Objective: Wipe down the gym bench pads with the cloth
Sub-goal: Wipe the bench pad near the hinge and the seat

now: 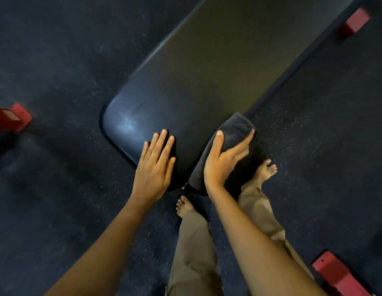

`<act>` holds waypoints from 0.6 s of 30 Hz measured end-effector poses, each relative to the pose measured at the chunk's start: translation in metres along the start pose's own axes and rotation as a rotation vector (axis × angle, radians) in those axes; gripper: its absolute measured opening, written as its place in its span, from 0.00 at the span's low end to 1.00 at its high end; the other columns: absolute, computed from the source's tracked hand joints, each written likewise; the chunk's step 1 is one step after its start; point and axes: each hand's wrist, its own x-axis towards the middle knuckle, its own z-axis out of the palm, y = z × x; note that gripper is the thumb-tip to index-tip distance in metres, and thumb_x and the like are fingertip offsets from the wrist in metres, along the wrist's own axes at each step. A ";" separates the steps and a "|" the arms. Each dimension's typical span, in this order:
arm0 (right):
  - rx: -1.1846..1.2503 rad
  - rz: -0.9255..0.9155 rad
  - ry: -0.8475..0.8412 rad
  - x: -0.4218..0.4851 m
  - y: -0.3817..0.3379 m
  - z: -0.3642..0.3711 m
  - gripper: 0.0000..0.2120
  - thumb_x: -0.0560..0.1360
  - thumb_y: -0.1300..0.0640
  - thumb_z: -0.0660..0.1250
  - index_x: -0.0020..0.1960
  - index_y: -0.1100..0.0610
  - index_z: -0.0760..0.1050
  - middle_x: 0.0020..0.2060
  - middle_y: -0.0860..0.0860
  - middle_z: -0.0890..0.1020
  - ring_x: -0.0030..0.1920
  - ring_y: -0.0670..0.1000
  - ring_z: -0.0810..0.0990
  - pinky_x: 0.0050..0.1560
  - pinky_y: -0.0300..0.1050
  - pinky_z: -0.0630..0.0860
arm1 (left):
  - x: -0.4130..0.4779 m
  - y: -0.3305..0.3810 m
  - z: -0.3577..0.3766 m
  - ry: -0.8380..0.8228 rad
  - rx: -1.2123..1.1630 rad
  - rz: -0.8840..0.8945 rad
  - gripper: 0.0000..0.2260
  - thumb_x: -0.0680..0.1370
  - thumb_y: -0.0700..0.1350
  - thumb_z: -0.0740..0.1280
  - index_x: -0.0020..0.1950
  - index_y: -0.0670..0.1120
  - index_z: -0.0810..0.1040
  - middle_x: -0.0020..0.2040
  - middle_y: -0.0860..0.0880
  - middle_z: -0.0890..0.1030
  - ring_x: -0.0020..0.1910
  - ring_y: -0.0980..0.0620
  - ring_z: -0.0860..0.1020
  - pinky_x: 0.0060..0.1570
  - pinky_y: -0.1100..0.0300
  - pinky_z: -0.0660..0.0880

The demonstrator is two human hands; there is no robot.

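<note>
A long black bench pad (207,77) runs from the middle of the view up to the top right, its rounded near end just in front of me. My left hand (154,165) lies flat on the pad's near edge, fingers spread, holding nothing. My right hand (225,159) grips a dark grey folded cloth (235,133) at the pad's near right edge. The cloth's lower part hangs down over the side of the pad below my palm.
Dark speckled rubber floor (57,60) surrounds the bench. Red frame feet show at the left (12,118), top right (357,22) and bottom right (337,274). My bare feet (267,169) and tan trousers (196,253) stand close by the pad's near end.
</note>
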 end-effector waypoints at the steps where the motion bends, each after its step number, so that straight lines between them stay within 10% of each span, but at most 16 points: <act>1: -0.037 -0.043 -0.009 -0.018 0.005 0.003 0.38 0.77 0.42 0.61 0.78 0.56 0.50 0.73 0.61 0.59 0.70 0.60 0.65 0.66 0.51 0.66 | -0.011 -0.008 -0.002 0.009 0.001 -0.016 0.21 0.82 0.46 0.54 0.74 0.42 0.62 0.75 0.42 0.61 0.75 0.45 0.56 0.73 0.54 0.48; 10: -0.316 -0.560 -0.196 -0.118 0.064 -0.003 0.30 0.81 0.42 0.55 0.76 0.54 0.49 0.72 0.63 0.51 0.77 0.49 0.45 0.76 0.41 0.48 | -0.057 -0.022 0.001 0.147 -0.235 -0.255 0.21 0.82 0.46 0.52 0.75 0.43 0.61 0.76 0.46 0.55 0.76 0.52 0.49 0.74 0.58 0.43; 18: -0.778 -0.805 -0.108 -0.058 0.016 0.014 0.26 0.80 0.40 0.54 0.74 0.50 0.65 0.73 0.58 0.65 0.71 0.67 0.64 0.66 0.67 0.64 | -0.028 0.000 -0.018 0.448 -1.148 -1.025 0.21 0.82 0.45 0.59 0.75 0.47 0.61 0.68 0.50 0.71 0.65 0.57 0.69 0.66 0.59 0.67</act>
